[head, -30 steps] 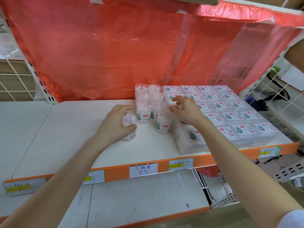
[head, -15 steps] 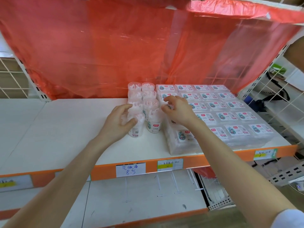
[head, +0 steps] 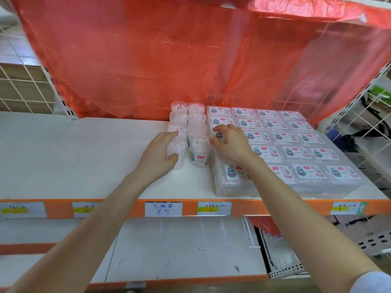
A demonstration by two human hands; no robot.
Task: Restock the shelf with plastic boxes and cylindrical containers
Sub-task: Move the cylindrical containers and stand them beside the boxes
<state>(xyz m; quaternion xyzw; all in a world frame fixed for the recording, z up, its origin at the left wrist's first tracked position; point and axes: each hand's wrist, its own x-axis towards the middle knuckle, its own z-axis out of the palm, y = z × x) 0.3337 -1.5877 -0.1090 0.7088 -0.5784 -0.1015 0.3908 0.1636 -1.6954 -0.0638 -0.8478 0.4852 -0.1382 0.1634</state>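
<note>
Centre of frame: the left hand (head: 157,154) wraps a clear cylindrical container (head: 177,147) that stands upright, long axis vertical, at the front of the left of two container rows running back towards the red plastic sheet (head: 148,60). It stands just beside the labelled container (head: 200,155) that heads the right row. The right hand (head: 231,143), fingers loosely curled and spread, lies right of that row over the nearest plastic boxes (head: 296,153), apparently gripping nothing; contact with a lid cannot be told. The left hand is nearer the bare shelf (head: 84,157) at frame left. The held container is translucent with pale pink contents, its label hidden.
</note>
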